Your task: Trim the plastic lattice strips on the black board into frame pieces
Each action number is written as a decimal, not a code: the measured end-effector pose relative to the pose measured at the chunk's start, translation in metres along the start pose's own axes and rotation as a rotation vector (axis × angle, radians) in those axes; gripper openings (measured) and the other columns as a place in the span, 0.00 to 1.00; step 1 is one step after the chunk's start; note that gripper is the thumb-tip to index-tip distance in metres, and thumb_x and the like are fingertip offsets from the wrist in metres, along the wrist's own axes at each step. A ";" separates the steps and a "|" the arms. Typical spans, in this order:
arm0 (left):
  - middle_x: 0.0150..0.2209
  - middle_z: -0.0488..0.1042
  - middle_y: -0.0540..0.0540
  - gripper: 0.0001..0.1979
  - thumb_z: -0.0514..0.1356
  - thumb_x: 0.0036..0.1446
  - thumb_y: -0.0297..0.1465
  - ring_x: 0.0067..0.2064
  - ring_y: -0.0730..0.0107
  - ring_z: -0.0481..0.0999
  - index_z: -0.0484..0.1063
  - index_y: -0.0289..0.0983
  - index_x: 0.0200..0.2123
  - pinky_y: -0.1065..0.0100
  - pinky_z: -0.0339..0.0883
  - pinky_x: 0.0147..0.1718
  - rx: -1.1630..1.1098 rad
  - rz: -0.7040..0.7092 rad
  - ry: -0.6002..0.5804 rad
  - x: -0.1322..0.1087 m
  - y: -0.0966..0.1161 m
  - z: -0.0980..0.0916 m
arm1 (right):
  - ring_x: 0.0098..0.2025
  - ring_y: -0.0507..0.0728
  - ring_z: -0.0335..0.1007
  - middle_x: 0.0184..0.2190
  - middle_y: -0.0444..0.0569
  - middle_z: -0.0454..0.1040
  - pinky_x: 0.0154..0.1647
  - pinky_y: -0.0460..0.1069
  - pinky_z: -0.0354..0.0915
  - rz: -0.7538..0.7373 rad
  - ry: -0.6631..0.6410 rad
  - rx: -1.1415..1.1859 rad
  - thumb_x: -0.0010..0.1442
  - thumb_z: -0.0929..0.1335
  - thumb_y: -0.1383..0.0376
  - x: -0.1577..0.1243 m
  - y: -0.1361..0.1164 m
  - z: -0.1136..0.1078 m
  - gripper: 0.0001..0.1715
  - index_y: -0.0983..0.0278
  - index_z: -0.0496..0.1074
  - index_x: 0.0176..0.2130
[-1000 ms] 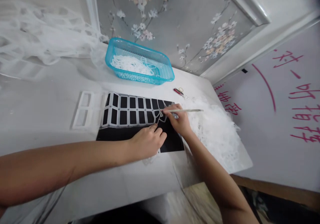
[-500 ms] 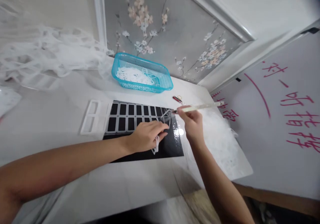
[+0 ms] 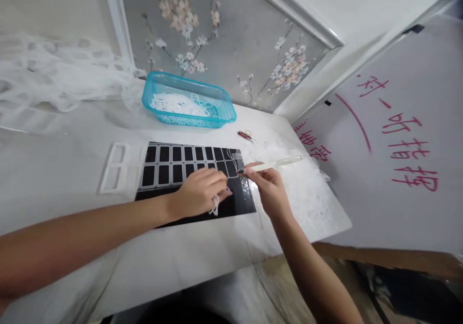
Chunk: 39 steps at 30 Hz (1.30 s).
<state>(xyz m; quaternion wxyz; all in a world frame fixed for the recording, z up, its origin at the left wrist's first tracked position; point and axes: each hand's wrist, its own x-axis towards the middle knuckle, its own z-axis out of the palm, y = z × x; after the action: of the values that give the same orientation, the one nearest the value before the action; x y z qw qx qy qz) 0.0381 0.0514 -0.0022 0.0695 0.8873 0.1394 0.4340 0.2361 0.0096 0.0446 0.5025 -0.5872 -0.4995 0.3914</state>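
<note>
My left hand (image 3: pixel 202 192) is over the black sheet (image 3: pixel 237 198), its fingers closed on a few thin white loop-shaped frames (image 3: pixel 214 205) that hang below them. Between the thumb and fingers of my right hand (image 3: pixel 269 184) is a slim pen-like tool (image 3: pixel 278 163) with a pale handle and a dark tip. That tip points left, close above the sheet's right part. Rows of pale-edged rectangles line the sheet's upper part. Around its top right corner lies a thin white loop (image 3: pixel 235 155), whose exact seating I cannot make out.
A blue plastic basket (image 3: pixel 226 114) with white loops stands behind the sheet. A white two-window frame (image 3: pixel 104 186) lies to the left, a small red item (image 3: pixel 244 135) behind. White cut-out material is heaped at the left (image 3: pixel 65 73) and right (image 3: pixel 307 198). A whiteboard (image 3: pixel 361 189) borders the right side.
The white loop that was raised at the tool's tip now lies lower at the sheet's top right corner. The tool's tip has moved down towards the sheet. The camera view has shifted slightly.
</note>
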 end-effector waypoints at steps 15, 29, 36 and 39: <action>0.28 0.72 0.45 0.05 0.55 0.61 0.23 0.32 0.63 0.77 0.69 0.33 0.33 0.61 0.74 0.35 0.455 0.198 -0.285 -0.010 0.023 0.008 | 0.40 0.56 0.76 0.36 0.48 0.79 0.44 0.54 0.72 -0.274 -0.290 -0.260 0.61 0.70 0.61 0.027 0.054 0.026 0.06 0.60 0.77 0.37; 0.27 0.73 0.43 0.02 0.57 0.59 0.25 0.38 0.49 0.82 0.69 0.32 0.34 0.56 0.78 0.38 0.538 0.069 -0.302 -0.013 0.028 0.013 | 0.41 0.56 0.74 0.36 0.47 0.79 0.46 0.56 0.72 -0.373 -0.341 -0.318 0.62 0.69 0.65 0.029 0.055 0.025 0.05 0.59 0.77 0.38; 0.26 0.74 0.43 0.05 0.54 0.58 0.21 0.35 0.53 0.82 0.69 0.31 0.34 0.59 0.78 0.37 0.565 0.050 -0.305 -0.011 0.025 0.012 | 0.40 0.57 0.73 0.35 0.47 0.79 0.44 0.56 0.72 -0.423 -0.343 -0.380 0.62 0.69 0.66 0.028 0.052 0.024 0.05 0.58 0.77 0.38; 0.26 0.74 0.42 0.06 0.53 0.58 0.20 0.35 0.55 0.82 0.69 0.31 0.32 0.61 0.78 0.38 0.562 0.023 -0.301 -0.012 0.024 0.014 | 0.41 0.59 0.71 0.33 0.48 0.79 0.45 0.57 0.71 -0.467 -0.349 -0.468 0.63 0.68 0.67 0.027 0.049 0.020 0.06 0.59 0.77 0.38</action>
<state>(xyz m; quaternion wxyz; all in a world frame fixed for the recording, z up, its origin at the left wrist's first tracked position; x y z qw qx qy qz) 0.0466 0.0252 -0.0136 -0.1636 0.9275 0.2318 0.2433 0.2315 0.0403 -0.0064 0.3379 -0.4811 -0.7739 0.2356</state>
